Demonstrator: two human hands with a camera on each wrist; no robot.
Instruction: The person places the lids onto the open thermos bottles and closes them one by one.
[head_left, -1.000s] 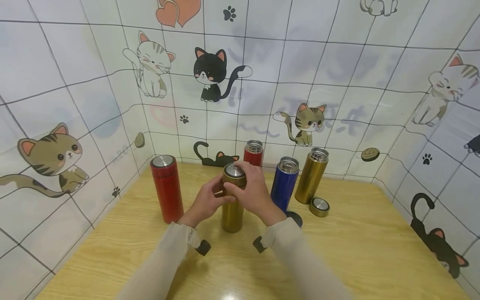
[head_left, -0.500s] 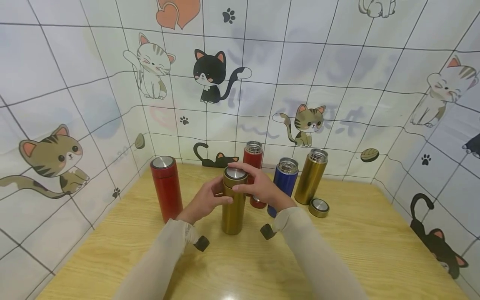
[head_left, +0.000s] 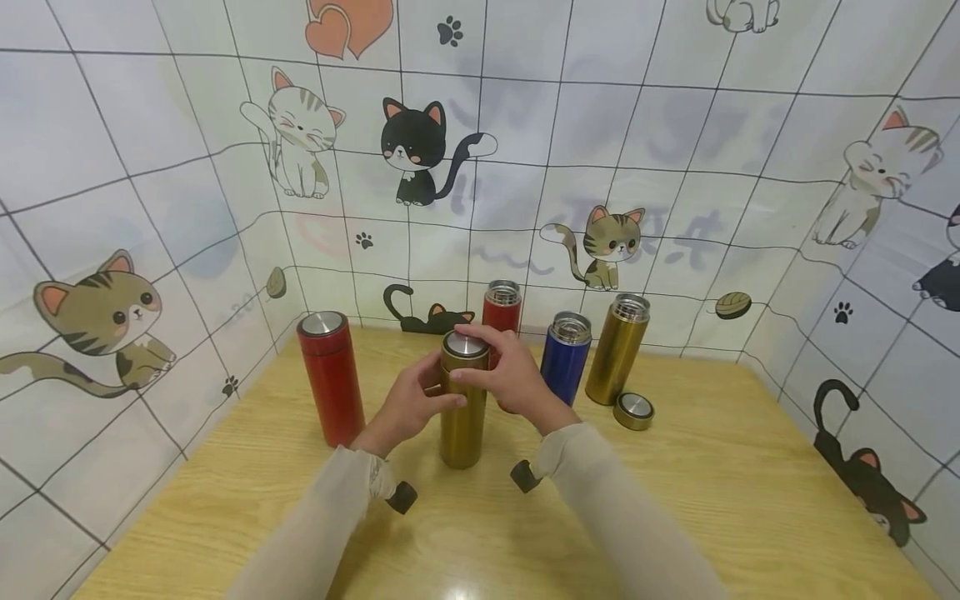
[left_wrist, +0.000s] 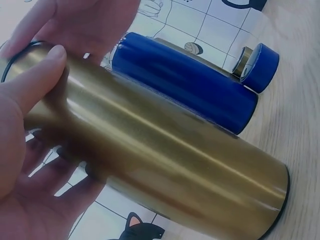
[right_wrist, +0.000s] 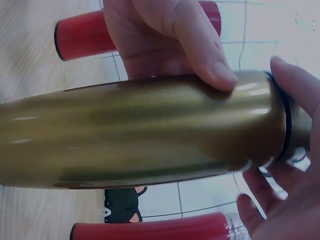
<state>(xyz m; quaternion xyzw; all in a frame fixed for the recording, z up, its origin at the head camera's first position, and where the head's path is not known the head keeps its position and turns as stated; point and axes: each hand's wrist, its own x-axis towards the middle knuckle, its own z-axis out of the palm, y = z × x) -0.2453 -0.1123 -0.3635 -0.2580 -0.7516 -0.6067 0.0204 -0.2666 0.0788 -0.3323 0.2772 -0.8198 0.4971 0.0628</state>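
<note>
A gold thermos [head_left: 462, 425] stands upright on the table in the middle of the head view, with a steel-topped lid [head_left: 466, 345] on it. My left hand [head_left: 405, 406] grips its upper body from the left, thumb across the front. From the right, my right hand [head_left: 516, 382] holds the lid, fingers over its top and thumb at the near side. In the left wrist view the left thumb [left_wrist: 42, 75] lies along the gold wall. The right wrist view shows the right hand [right_wrist: 292, 200] around the lid end, past the dark seam ring [right_wrist: 285, 117].
A lidded red thermos [head_left: 332, 379] stands at left. Lidless red [head_left: 501, 308], blue [head_left: 566, 358] and gold thermoses [head_left: 618, 350] stand behind and right. A loose gold lid [head_left: 633, 411] lies by the last; a blue lid [left_wrist: 261, 67] lies near the blue one. A cat-print tiled sheet backs the table.
My right hand shifted right and its fingers turned around the lid, then came slightly back left. The left hand stays on the thermos body. The thermos stands in about the same place.
</note>
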